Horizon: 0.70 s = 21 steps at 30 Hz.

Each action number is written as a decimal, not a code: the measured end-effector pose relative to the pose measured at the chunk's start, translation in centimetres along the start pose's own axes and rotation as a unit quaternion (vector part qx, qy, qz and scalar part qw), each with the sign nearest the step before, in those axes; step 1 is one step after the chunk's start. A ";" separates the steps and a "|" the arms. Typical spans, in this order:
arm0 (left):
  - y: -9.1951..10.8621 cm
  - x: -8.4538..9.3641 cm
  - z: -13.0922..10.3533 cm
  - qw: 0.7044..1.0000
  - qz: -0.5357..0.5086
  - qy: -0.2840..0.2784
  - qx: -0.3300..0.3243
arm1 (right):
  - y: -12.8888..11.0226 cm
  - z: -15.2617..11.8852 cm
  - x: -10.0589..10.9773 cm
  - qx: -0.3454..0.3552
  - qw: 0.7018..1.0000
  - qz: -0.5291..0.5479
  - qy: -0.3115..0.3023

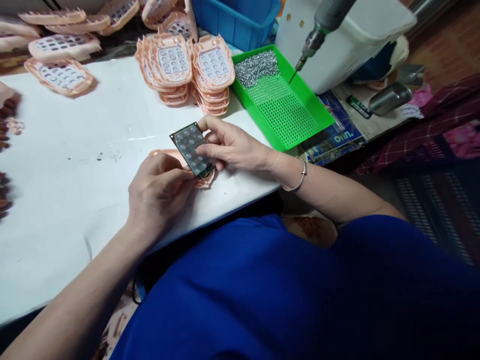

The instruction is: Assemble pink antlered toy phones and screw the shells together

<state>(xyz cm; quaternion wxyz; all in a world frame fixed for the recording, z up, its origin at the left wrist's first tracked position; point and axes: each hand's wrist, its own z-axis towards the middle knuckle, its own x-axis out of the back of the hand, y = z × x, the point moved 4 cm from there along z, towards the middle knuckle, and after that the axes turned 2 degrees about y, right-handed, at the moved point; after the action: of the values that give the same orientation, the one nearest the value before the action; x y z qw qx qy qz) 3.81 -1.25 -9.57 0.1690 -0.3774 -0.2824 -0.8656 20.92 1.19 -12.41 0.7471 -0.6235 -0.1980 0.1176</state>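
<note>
The circuit board [191,147] was tilted above the near edge of the white table [93,200], between the two hands. The left hand [159,192] had its thumb and forefinger clamped on the board's near left corner; its other fingers were curled, partly hidden. The right hand [232,145] gripped the right side, thumb flat on the dotted face and forefinger behind the far edge. No writing could be read on the board.

Under it lay a pink shell [204,182], partly covered by the left hand. Farther off stood two piles of shells, the left pile [174,60] just beside the right pile [213,62], and a single shell [60,76] lay to the far left.

To the right, a green tray [283,140] held silver screws [257,67] at its far end, with a powered screwdriver [315,40] hanging above. Right of the tray, blue printed packaging [343,122] showed letters that looked like "onn."; the print on a small dark green packet [359,106] was too small to read.
</note>
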 end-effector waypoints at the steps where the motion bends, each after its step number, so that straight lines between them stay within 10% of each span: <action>1: 0.0 0.0 0.0 1.000 0.015 0.009 -0.006 | 0.1 0.0 0.0 0.000 1.000 -0.007 -0.009; 13: -0.9 0.1 -0.3 0.999 0.003 -0.007 0.031 | -0.7 0.6 -0.2 0.062 0.986 -0.154 -0.001; 21: -0.8 0.1 -0.1 0.999 -0.021 -0.018 0.041 | 0.8 0.9 -0.6 0.024 0.998 -0.057 0.019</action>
<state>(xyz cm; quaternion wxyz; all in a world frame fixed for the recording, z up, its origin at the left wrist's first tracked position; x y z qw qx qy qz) 3.23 -0.66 -9.82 0.1605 -0.3799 -0.3285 -0.8497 20.05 1.94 -13.16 0.7708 -0.5953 -0.2166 0.0678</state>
